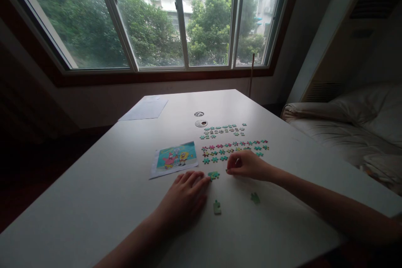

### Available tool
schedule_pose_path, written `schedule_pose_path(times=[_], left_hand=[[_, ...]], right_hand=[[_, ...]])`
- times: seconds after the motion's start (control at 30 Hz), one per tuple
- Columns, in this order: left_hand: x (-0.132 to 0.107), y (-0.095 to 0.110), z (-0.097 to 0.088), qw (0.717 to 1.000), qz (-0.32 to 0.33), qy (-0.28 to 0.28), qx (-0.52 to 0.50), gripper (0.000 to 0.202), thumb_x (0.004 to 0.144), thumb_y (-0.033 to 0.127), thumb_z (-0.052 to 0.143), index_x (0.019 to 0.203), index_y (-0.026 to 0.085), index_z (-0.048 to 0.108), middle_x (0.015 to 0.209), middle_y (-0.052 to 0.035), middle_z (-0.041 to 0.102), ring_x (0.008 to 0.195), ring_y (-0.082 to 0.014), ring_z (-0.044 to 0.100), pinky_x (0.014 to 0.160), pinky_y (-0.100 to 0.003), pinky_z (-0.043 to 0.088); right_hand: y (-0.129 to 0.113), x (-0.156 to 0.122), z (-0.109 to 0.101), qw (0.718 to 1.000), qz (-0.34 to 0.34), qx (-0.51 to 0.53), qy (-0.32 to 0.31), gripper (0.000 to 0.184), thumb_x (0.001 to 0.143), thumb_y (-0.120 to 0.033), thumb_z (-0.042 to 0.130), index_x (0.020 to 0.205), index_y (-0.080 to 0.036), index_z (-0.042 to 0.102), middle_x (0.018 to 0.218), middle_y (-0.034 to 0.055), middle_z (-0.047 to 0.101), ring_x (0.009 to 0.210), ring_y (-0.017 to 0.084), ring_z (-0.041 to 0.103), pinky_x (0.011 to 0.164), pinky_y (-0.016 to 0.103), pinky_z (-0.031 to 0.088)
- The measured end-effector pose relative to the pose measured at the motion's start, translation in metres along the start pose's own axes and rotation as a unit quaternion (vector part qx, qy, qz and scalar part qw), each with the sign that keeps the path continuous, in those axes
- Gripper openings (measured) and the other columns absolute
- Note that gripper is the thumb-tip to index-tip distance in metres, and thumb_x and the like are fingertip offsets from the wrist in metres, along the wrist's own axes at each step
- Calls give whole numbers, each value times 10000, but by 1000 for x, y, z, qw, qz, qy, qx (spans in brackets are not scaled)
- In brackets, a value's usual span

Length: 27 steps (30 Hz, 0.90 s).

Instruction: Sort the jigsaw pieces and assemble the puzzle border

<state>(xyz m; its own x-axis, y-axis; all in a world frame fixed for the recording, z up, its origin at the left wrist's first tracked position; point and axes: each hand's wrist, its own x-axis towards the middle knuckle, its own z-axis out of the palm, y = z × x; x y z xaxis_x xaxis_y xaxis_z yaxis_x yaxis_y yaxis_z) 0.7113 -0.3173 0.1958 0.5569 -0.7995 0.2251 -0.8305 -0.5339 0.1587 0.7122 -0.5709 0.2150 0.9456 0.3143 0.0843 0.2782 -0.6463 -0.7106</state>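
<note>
My left hand (185, 194) lies flat on the white table (94, 192), fingers stretched out, its fingertips touching a small green cluster of joined puzzle pieces (214, 174). My right hand (246, 164) rests just right of that cluster, fingers pinched on a small puzzle piece I can barely make out. Two loose green pieces (217, 207) (255, 197) lie nearer to me. Rows of several loose pieces (234, 147) are laid out beyond my hands. A cartoon reference picture (174, 158) lies to the left of them.
A sheet of paper (144, 109) lies at the table's far left. Two round cable grommets (201, 123) sit in the tabletop. A window runs along the far wall. A white sofa or bedding (345, 125) is to the right.
</note>
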Motion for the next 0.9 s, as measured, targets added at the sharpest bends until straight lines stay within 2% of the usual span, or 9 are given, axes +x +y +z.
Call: schedule_pose_path(times=[0.13,0.27,0.37,0.43,0.57,0.7,0.9], left_hand=[[1,-1,1,1000,4,6,1,400,830,212,447,1230,233,430,1180,-81,497,1084,-262,423,895,-458,363],[1,-3,2,1000,8,5,3,394,834,222,449,1228,233,436,1178,-83,501,1079,-263,427,888,-454,370],[1,-3,2,1000,4,-3,3,393,835,225,449,1228,233,436,1185,-82,499,1084,-265,422,891,-458,367],[1,-2,2,1000,2,-7,2,393,836,225,446,1229,233,433,1188,-79,497,1089,-263,418,896,-459,364],[1,-2,3,1000,6,-3,2,392,843,226,439,1234,242,429,1187,-75,498,1085,-260,421,895,-453,365],[1,-3,4,1000,15,11,7,394,839,227,442,1233,244,432,1175,-74,505,1077,-256,429,891,-437,369],[0,-3,3,1000,16,11,5,390,841,237,443,1230,243,431,1171,-76,508,1077,-256,431,889,-432,372]], right_hand=[[-1,-3,2,995,5,-91,37,147,671,-322,672,664,-178,641,624,-4,628,554,99,542,487,190,366],[2,-5,-6,988,5,-148,36,178,725,-354,624,671,-185,645,644,1,636,559,104,541,501,203,350],[5,-7,-17,989,-29,-146,15,155,778,-314,574,748,-190,662,668,3,632,588,108,548,547,211,376],[8,-8,-22,988,-70,-138,-18,136,779,-288,582,841,-205,670,763,14,636,675,122,564,628,228,406],[10,-9,-21,984,-106,-123,-73,254,750,-302,628,996,-242,646,970,48,588,851,164,555,748,271,423],[9,-7,-16,983,-104,-122,-87,258,737,-290,643,989,-237,646,1001,61,556,870,174,542,778,298,421],[10,-1,-9,984,-99,-124,-84,226,719,-316,661,915,-205,639,935,56,573,892,190,518,780,310,406]])
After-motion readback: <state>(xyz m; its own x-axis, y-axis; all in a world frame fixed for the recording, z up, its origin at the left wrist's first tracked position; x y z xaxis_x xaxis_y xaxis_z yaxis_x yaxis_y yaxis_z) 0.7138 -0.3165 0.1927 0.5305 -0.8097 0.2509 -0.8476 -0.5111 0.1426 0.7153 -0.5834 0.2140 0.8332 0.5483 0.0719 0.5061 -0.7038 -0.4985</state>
